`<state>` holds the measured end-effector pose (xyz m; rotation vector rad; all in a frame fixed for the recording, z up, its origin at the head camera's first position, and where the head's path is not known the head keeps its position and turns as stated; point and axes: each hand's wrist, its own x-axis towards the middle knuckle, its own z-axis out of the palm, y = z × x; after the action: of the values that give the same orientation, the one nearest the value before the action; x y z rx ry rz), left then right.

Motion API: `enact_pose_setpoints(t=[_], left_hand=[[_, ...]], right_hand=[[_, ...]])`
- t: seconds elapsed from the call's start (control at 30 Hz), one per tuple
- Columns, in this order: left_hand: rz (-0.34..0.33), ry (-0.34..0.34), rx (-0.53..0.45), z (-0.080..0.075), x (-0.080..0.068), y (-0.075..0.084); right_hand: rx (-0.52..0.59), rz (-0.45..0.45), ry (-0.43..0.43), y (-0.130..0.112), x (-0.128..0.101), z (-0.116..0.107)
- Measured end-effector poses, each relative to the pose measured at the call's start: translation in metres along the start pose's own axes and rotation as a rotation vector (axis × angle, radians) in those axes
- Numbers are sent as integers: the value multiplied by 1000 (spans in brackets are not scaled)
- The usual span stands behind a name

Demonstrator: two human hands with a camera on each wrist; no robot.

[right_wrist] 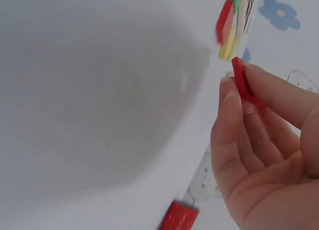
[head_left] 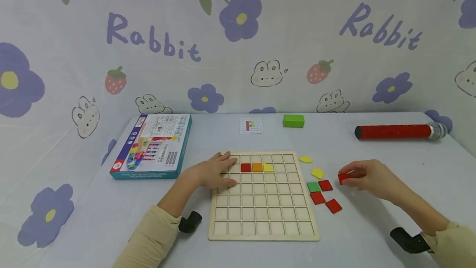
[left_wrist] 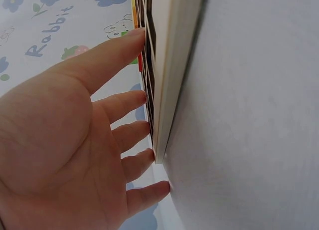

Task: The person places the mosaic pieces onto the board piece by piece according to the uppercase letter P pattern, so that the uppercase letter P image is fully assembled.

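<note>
My left hand rests with spread fingers on the left edge of a wooden grid board; the left wrist view has its fingertips along the rim. Between thumb and fingers, my right hand pinches a red square tile, held right of the board. In one upper row of the grid sit a red tile, an orange tile and a yellow rounded tile. Loose beside the board's right edge lie a yellow leaf-shaped piece, a yellow tile, a green tile and several red tiles.
A flat printed box lies at the left. Behind the board are a small card with a coloured grid pattern and a green block. At the back right lies a red tube. A patterned cloth backdrop rises behind the table.
</note>
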<state>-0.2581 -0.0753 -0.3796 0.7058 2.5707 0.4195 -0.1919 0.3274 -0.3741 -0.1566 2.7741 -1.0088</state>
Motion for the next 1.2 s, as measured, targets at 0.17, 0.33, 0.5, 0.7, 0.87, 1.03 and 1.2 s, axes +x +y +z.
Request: enact_pose_setpoints(t=[0.17,0.33,0.5,0.7,0.87,1.03,1.2], left_hand=[[-2,-3,0,0,1,-1],[13,-5,9,1,3,-2],[14,-2,24,0,4,-1],[6,-1,26,-1,4,-2],[6,0,23,0,3,-3],[-4,4,18,1,3,-3],[-16,1,24,0,2,-3]], right_hand=[[109,20,-58,-16,11,11],[192,97,-97,-32,23,24],[231,121,-129,-48,35,37],[351,153,-173,-68,51,53],[417,183,-194,-86,62,65],[454,163,-205,-101,70,77],[541,158,-234,-113,75,89]])
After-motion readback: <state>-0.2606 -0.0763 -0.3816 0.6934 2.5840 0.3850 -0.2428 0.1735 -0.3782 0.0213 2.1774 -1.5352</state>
